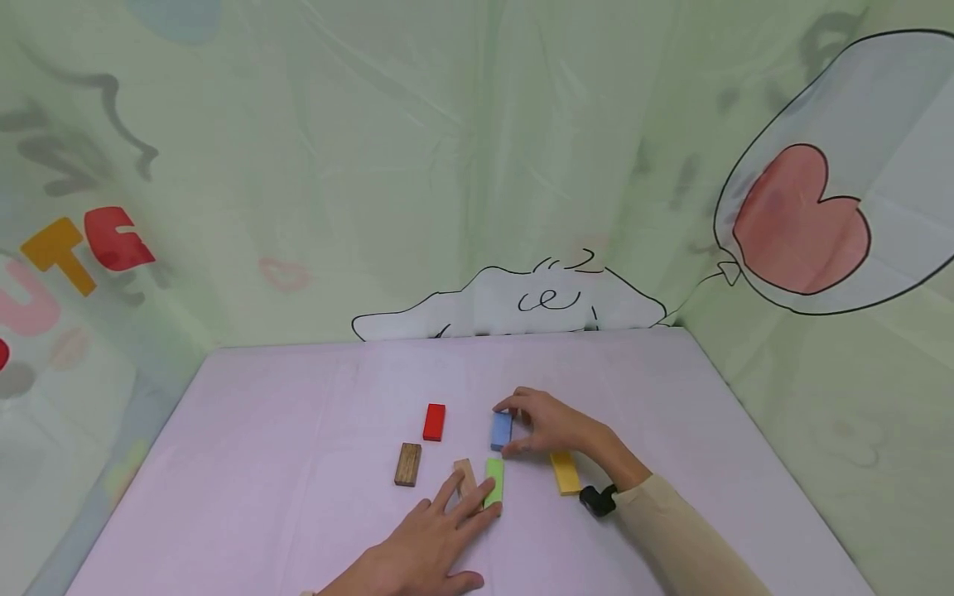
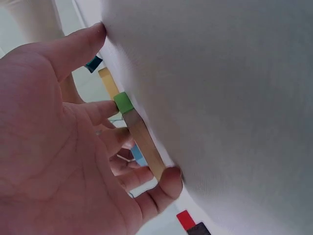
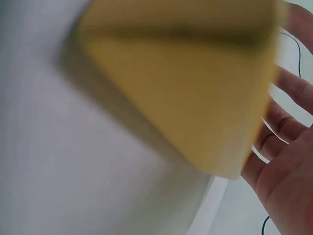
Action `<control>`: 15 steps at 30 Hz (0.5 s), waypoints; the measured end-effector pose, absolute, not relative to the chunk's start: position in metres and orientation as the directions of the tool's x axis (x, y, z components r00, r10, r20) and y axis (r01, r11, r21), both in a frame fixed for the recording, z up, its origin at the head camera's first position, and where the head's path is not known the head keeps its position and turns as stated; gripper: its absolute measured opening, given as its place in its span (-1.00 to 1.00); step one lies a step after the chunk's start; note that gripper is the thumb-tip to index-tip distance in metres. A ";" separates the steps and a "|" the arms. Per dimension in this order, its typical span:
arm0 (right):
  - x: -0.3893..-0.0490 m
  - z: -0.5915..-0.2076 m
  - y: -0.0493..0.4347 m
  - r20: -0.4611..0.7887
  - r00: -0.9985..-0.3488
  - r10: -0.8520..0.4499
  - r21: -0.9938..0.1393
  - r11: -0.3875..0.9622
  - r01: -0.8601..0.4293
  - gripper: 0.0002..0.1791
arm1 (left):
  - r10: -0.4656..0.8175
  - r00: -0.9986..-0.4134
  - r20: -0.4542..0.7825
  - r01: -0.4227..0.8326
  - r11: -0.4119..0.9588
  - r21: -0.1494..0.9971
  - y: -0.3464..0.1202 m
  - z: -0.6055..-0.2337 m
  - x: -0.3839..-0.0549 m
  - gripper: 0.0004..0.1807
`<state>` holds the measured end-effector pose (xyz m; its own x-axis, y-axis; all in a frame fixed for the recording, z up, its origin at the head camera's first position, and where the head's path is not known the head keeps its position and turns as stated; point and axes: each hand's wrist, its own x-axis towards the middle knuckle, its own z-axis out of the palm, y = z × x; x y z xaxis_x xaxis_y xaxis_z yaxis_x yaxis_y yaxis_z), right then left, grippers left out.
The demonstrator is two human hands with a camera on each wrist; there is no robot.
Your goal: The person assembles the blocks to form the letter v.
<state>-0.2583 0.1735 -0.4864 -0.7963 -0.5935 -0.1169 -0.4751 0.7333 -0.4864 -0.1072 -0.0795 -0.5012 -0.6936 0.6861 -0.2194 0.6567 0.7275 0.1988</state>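
My right hand pinches a blue block lengthwise, forefinger at its far end and thumb at its near end. With fingers spread, my left hand rests over a light wooden block and a green block, which lie side by side. The left wrist view shows its fingertips against the green block and the wooden block. Beside the right wrist lies a yellow block, which looms blurred and large as the yellow block in the right wrist view.
A red block and a dark brown wooden block lie left of the hands on the pale tabletop. A black device is on the right wrist. Printed sheets stand behind the table and at its sides.
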 end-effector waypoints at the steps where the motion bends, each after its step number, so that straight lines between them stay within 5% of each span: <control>1: -0.258 -0.486 0.173 -0.118 -0.794 -0.596 -0.486 0.732 -0.477 -0.28 | 0.686 -0.693 -0.222 0.655 0.728 0.202 -0.079 -0.501 -0.107 -0.05; 15: -0.256 -0.485 0.174 -0.131 -0.750 -0.648 -0.483 0.703 -0.523 -0.26 | 0.669 -0.695 -0.263 0.628 0.743 0.231 -0.077 -0.500 -0.108 -0.04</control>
